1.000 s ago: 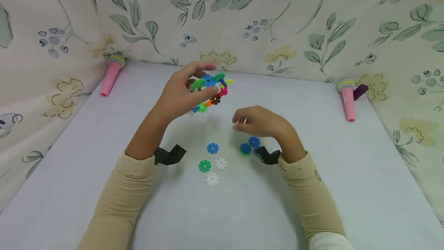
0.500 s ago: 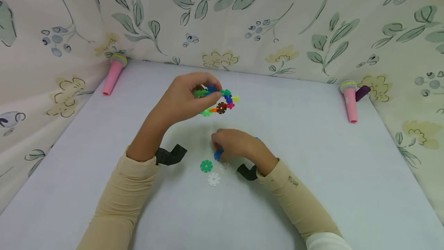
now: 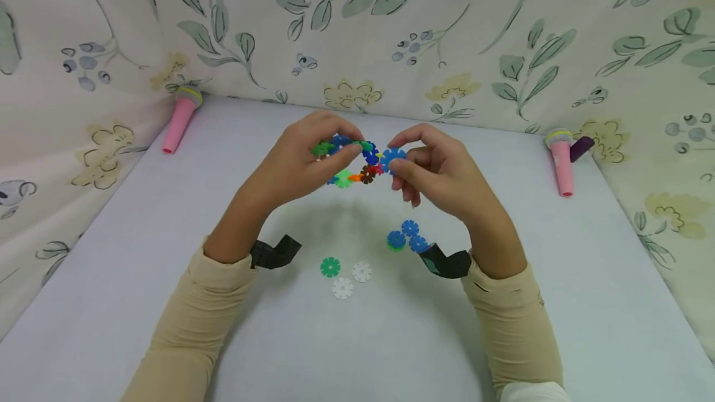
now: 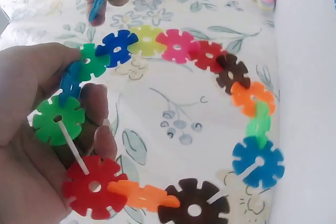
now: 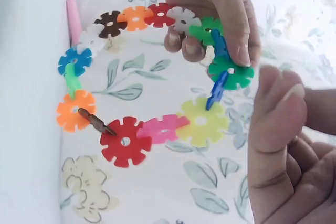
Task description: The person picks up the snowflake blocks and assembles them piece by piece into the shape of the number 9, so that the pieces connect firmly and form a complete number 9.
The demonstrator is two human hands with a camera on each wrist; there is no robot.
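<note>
At the frame's centre, the left hand (image 3: pixel 290 166) is gripping a ring of coloured snowflake discs (image 3: pixel 352 160) above the table (image 3: pixel 558 303), while the right hand (image 3: pixel 441 172) is pinching a blue disc (image 3: pixel 392 159) against the ring's right edge.

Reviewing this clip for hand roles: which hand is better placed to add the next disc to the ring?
Likely the right hand: it pinches a loose blue disc beside the ring, which the left hand grips.
</note>
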